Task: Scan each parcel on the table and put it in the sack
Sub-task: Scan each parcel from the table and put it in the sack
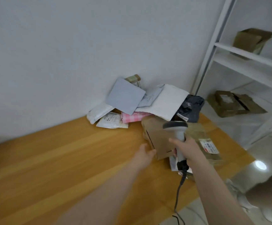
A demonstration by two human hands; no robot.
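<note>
Left fingers (151, 152): loosely extended and a little spread, tips at the near lower corner of the cardboard box (158, 140); blur hides whether they touch it.
Left hand (145, 151): holds nothing, palm turned toward the box.
Right fingers (175, 142): curled round the handle of the scanner (177, 132).
Right hand (189, 146): carries the scanner above the box, head pointing away toward the pile; its cable (178, 192) hangs off the table edge.
Cardboard box: on the table (67, 159), near its right end, plain faces toward the camera; no label shows on it.
Labelled parcel (208, 143): brown, just beside the box on the right, printed label facing up.
Pile: blue-grey mailer (126, 96), white mailer (167, 101), pink checked parcel (132, 116), dark bag (192, 106), heaped against the wall.
Sack: cannot tell; a pale, blurred shape lies low at the right.
Step in hand, judged: take up the box for scanning.
Handling advice: grip the box across two opposite faces, turn it until the label faces the scanner head, hold both steady, keep the cable clear of the pile.
</note>
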